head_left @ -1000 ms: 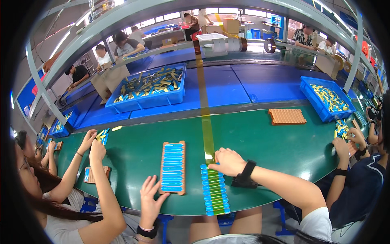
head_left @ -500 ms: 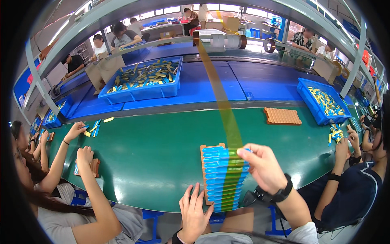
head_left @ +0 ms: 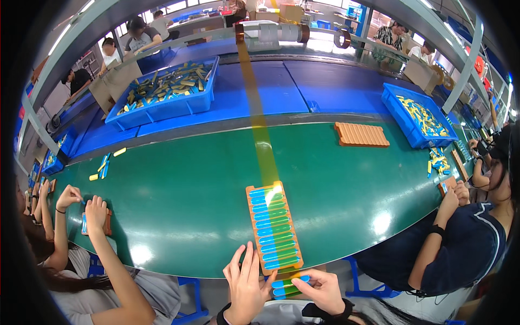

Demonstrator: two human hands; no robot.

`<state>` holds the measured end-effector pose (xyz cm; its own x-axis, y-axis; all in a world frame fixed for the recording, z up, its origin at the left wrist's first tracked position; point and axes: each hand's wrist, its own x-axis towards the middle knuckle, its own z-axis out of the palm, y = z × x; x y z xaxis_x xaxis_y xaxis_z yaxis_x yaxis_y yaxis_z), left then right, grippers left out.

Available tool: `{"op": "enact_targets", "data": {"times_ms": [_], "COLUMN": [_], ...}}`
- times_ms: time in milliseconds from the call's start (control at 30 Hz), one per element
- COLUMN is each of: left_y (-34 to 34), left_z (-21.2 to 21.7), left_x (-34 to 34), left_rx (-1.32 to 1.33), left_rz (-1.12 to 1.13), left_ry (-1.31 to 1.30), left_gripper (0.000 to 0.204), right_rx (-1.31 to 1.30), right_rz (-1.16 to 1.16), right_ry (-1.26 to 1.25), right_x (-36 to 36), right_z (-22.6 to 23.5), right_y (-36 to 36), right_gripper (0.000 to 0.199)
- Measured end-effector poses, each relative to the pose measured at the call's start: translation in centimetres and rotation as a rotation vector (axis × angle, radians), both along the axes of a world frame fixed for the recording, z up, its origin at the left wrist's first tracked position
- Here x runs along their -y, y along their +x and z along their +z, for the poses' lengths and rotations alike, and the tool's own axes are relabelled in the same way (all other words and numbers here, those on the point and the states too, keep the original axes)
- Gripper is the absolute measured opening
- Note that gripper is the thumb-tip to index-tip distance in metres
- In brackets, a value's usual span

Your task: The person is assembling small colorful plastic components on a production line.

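Your right hand (head_left: 319,290) is closed in a pinch on the near blue pieces (head_left: 281,284), which stick out beyond the near end of the orange tray (head_left: 253,211), at the table's near edge; your thumb lies on top of them. Your left hand (head_left: 245,284) is at the tray's near left corner, fingers extended and slightly spread, thumb toward the same pieces; you cannot tell from this view whether that thumb grips anything.

The tray lies in front of you on the green table (head_left: 195,200), long side running near to far and tilted a little, its far end leaning left. Blue pieces (head_left: 264,223) lie crosswise in its slots, one behind another. The amber tape (head_left: 262,146) covers their right part and runs on, over the table's far edge, to a brown roll (head_left: 240,33) on the far bar.

To the far right of your tray lies a second ribbed tray (head_left: 362,135), apart from it. Beyond the table, a large blue bin (head_left: 157,112) stands at the far left and a smaller bin (head_left: 403,122) at the far right, both filled with blue and yellow pieces. At your left and right, co-workers' hands (head_left: 96,212) are at other small trays.
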<state>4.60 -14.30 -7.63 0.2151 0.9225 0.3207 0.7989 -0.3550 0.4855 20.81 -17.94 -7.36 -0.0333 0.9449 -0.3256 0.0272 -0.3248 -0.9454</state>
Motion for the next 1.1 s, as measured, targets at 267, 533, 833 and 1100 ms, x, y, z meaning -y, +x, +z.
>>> {"op": "enact_targets", "data": {"times_ms": [267,533,833,1100], "left_y": [1.2,0.8,-2.4,-2.4], "left_z": [1.3,0.3,0.2,-0.2], "left_x": [1.2,0.7,-1.9,-2.6], "left_rx": [0.019,-0.102,-0.276,-0.227], "left_rz": [-0.028,-0.052,-0.580,-0.692], "left_ry": [0.003,-0.027,0.404,0.339], "left_gripper": [0.058,0.065,0.018,0.013], "right_rx": [-0.275,-0.238,-0.166,-0.150], "right_rz": [-0.284,-0.371,-0.315,-0.319], "right_ry": [-0.034,-0.048,0.019,0.017], "right_x": [0.0,-0.8,-0.5,-0.4], "right_z": [0.4,0.2,0.1,-0.2], "right_y": [-0.5,-0.4,-0.2,-0.1], "right_gripper": [0.022,0.024,0.025,0.025]}}
